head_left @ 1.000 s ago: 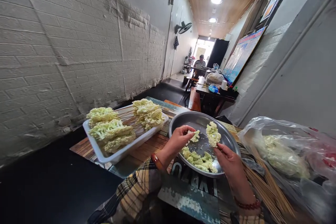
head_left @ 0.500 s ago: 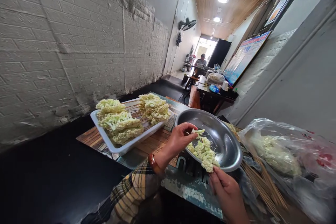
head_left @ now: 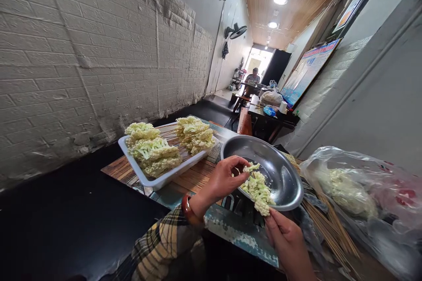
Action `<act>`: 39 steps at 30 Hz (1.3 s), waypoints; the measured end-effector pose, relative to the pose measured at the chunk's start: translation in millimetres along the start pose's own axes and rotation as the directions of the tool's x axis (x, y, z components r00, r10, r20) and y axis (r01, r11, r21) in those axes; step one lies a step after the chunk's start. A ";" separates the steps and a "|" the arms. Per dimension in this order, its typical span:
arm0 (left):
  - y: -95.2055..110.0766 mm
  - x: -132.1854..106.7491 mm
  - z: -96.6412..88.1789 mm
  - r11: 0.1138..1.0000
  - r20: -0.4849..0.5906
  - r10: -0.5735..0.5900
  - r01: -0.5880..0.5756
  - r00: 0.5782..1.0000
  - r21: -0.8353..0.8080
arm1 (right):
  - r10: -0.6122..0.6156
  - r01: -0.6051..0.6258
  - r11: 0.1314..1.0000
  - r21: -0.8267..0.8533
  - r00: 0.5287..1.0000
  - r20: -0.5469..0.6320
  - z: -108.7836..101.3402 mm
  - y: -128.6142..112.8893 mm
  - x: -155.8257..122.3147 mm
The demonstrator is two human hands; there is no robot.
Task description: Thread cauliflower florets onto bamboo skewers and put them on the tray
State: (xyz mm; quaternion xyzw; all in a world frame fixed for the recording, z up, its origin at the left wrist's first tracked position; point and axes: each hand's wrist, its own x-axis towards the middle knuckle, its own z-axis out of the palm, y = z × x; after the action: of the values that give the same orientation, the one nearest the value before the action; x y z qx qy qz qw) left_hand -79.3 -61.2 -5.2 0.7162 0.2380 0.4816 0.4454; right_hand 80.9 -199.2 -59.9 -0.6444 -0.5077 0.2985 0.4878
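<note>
My right hand grips the lower end of a skewer loaded with cauliflower pieces, held over the near rim of a round metal bowl. My left hand pinches a small cauliflower floret at the skewer's upper end. The skewer stick itself is mostly hidden by the florets. Left of the bowl stands a white rectangular tray stacked with finished cauliflower skewers.
Loose bamboo skewers lie right of the bowl beside a clear plastic bag of cauliflower. A brick wall runs along the left. Further tables and a seated person are down the corridor.
My right hand drew the cauliflower skewer out of the bowl toward me. My left hand picked a floret and brought it to the skewer's tip. The view shifted slightly.
</note>
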 end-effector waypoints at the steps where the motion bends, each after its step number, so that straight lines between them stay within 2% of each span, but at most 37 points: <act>1: 0.5 -0.4 0.4 1.000 0.000 -0.004 0.004 1.000 0.001 | -0.006 0.006 1.000 0.001 1.000 -0.005 -0.2 0.2 -0.4; 7: 7.1 -1.5 2.2 0.999 0.017 0.008 -0.009 1.000 0.048 | -0.084 0.081 0.996 -0.038 0.991 -0.101 -7.0 -1.4 -2.7; 13: 10.7 -1.7 5.2 0.997 0.044 0.036 -0.039 0.998 0.062 | -0.126 0.115 0.985 -0.127 0.989 -0.081 -16.0 -11.5 -5.2; 18: 11.5 -3.7 7.9 0.999 0.005 0.024 -0.024 1.000 0.039 | -0.153 0.136 0.972 -0.189 0.986 -0.074 -15.1 -19.1 -6.7; 23: 13.0 -4.9 4.7 0.997 0.011 0.052 -0.052 0.999 0.053 | -0.168 0.151 0.976 -0.155 0.980 -0.108 -11.3 -17.8 -6.8; 29: 11.3 -6.6 4.4 0.996 0.013 0.060 -0.060 0.998 0.060 | -0.148 0.139 0.983 -0.122 0.986 -0.072 -11.1 -8.5 -3.4; 39: 10.9 -10.8 2.1 0.996 0.052 0.075 -0.078 0.996 0.046 | -0.141 0.136 0.988 -0.070 0.987 -0.083 -10.3 -0.5 -2.0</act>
State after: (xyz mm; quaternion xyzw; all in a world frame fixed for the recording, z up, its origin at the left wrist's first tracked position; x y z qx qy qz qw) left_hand -83.0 -75.7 -1.2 0.7472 0.2105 0.4743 0.4152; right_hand 89.1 -204.4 -56.1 -0.6353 -0.5388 0.2190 0.5081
